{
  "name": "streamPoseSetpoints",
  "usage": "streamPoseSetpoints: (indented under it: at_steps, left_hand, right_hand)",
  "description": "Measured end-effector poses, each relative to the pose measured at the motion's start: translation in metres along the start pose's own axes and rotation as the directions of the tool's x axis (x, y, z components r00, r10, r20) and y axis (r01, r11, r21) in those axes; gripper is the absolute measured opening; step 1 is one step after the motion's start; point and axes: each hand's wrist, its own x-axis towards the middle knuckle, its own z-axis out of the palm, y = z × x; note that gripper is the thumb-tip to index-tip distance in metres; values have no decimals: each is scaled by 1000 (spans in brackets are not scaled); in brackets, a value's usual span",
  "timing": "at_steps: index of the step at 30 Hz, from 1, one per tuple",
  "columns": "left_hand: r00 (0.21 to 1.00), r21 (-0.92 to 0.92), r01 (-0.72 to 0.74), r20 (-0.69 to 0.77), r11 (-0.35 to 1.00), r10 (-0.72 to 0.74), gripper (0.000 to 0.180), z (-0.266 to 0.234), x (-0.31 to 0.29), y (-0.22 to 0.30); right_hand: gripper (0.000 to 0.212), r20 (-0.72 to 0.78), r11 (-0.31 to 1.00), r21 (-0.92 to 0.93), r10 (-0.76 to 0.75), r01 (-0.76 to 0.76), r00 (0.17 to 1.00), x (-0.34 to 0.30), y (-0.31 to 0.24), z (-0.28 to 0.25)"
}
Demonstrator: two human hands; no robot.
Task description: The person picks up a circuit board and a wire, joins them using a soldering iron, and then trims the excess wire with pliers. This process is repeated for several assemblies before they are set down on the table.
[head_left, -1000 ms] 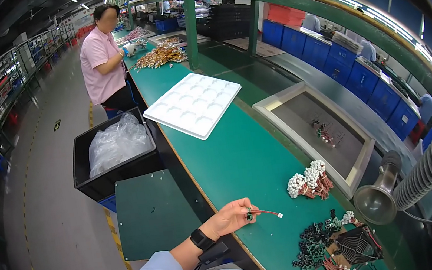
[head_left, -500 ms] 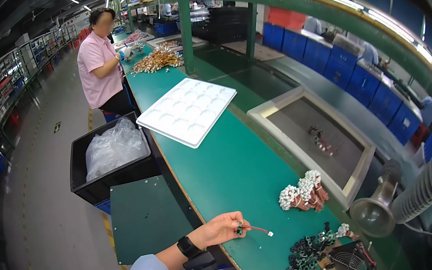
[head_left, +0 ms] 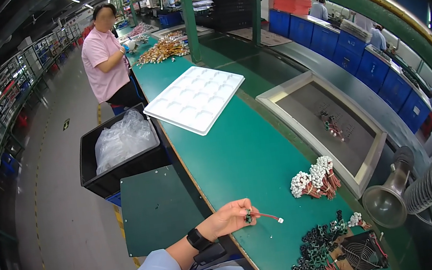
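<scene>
left hand [head_left: 231,218]: fingers pinched on a small wire lead [head_left: 264,216], held just above the green bench [head_left: 239,148] near its front edge; connector end points right, toward the parts piles, board end sits in the fingertips.
right hand: not in view, can't tell its state.
lead: red wire, white plug at the free end, small dark board at the pinch.
bundle [head_left: 314,178]: white-plug leads lying near, right of the hand, probably stock within reach.
dark parts [head_left: 320,241]: heap by a small fan [head_left: 360,252] at the lower right.
funnel [head_left: 386,202]: hose mouth aimed at the work spot, looks like fume pickup.
white tray [head_left: 195,98]: further up the bench, pockets look bare.
grey tray [head_left: 324,126]: few parts inside.
bin [head_left: 120,156]: black, bag-lined, beside the bench.
co-worker [head_left: 104,62]: standing far up the line.
</scene>
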Motion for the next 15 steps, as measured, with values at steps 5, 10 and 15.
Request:
streamPoseSetpoints:
  at_steps: [5, 10, 15]
  left_hand:
    - [1000, 22, -23, -9, 999, 23, 7, -7, 0, -1]
    - [999, 91, -21, -27, 996, 23, 5, -7, 2, -2]
    - [999, 122, -28, -33, 992, 32, 6, -4, 2, -5]
  right_hand:
    - [19, 21, 997, 63, -33, 32, 999, -4, 0, -8]
    - [20, 54, 995, 96, 5, -10, 999, 2, -4, -17]
    - [22, 101, 996, 56, -74, 68, 992, 12, -7, -17]
